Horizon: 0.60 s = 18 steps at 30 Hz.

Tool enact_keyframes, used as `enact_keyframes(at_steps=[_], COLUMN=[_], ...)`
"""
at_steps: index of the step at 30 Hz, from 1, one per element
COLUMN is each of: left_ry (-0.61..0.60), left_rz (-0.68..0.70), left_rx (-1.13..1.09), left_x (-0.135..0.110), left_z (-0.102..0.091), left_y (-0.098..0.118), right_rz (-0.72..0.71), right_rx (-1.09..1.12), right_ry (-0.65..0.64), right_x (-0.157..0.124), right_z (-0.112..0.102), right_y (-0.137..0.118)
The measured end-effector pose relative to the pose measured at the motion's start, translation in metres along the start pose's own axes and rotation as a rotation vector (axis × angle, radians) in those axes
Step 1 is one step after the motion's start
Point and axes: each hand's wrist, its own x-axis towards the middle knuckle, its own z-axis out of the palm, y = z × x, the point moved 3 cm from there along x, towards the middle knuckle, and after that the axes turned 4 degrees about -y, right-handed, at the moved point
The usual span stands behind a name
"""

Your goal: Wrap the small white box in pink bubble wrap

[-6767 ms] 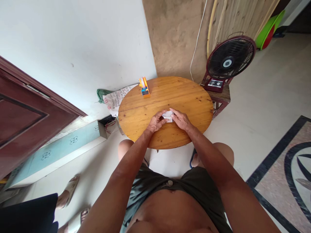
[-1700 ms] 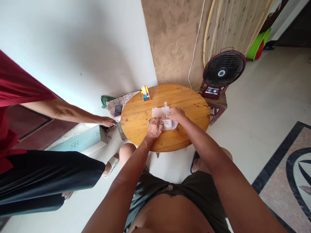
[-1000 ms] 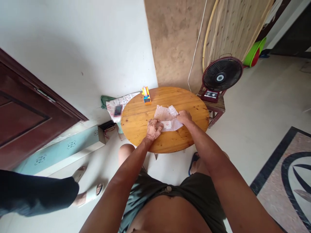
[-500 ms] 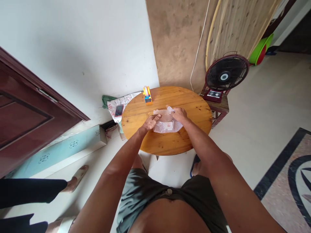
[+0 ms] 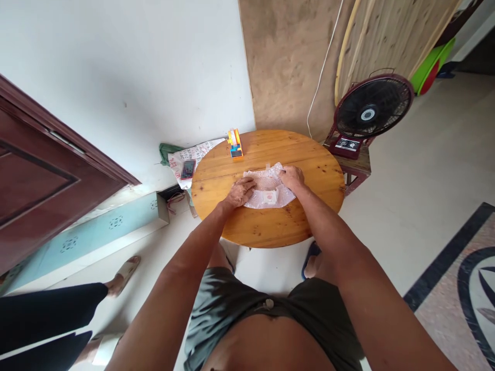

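Observation:
A sheet of bubble wrap (image 5: 263, 180) lies spread on the round wooden table (image 5: 263, 232), slightly crumpled. On its near part sits a small white box (image 5: 270, 196) with a faint reddish mark. My left hand (image 5: 242, 191) rests flat on the wrap's left edge, fingers stretched out. At the upper right corner, my right hand (image 5: 293, 177) has its fingers closed on the bubble wrap. Toward the table's back edge stands an orange and blue tape dispenser (image 5: 235, 145).
A black fan (image 5: 367, 114) stands on a wooden stool (image 5: 358, 165) to the right. Left of the table, a phone-like object (image 5: 188, 169) lies on a printed sack (image 5: 201, 150). Another person's legs (image 5: 50, 309) show at lower left.
My left hand has gone from pinching the wrap to lying flat on it. The wrap's upper right corner is now spread out flatter under my right hand. The view has shifted slightly.

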Motion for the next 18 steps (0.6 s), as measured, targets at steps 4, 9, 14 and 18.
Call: enact_keyframes(at_steps=[4,9,14,18], left_ry=[0.020,0.049,0.002,-0.100], left_rz=[0.017,-0.010,-0.053,-0.097], left_rx=[0.001,-0.132,-0.284,-0.387], left_x=[-0.001,0.002,0.007,0.007], left_z=[0.000,0.001,0.002,-0.005], left_y=[-0.001,-0.004,-0.009,-0.006], right_rz=[0.046,0.071,-0.048,-0.181], right_rx=[-0.014,-0.049,-0.079,-0.077], right_ry=[0.005,0.030,0.106,0.106], right_x=[0.003,-0.004,-0.020,-0.036], right_z=[0.001,0.000,-0.008,-0.015], right_y=[0.012,0.014,0.011,0.015])
